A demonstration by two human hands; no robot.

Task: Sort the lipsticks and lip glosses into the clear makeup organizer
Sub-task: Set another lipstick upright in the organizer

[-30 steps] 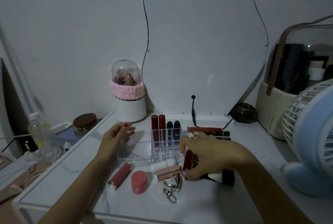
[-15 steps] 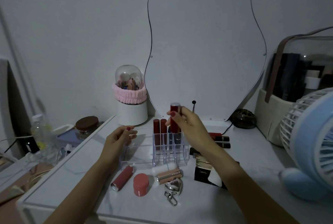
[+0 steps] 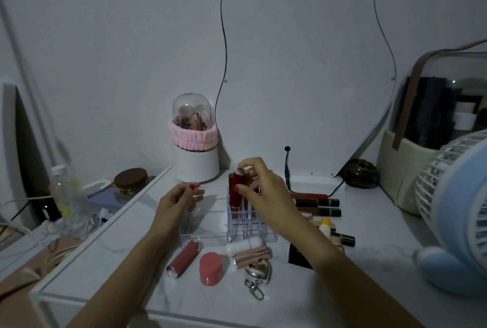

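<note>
The clear makeup organizer (image 3: 237,225) is sitting at the middle of the white table (image 3: 374,254), with dark red lipsticks (image 3: 235,192) standing upright in its back slots. The right hand (image 3: 266,196) is reaching in from five o'clock, wrist arched above the slots, thumb and fingertips pinching the top of one red tube at its twelve o'clock end. The left hand (image 3: 179,201) is coming in from seven o'clock, fingers loosely curled and gripping nothing, resting against the organizer's nine o'clock tray wall. At six o'clock of the organizer, a pink tube (image 3: 183,259), a round pink pot (image 3: 210,268), a rose-gold lipstick (image 3: 251,255) and a heart keychain (image 3: 258,272) are lying flat. At three o'clock, several lip glosses (image 3: 319,203) are lying side by side.
</note>
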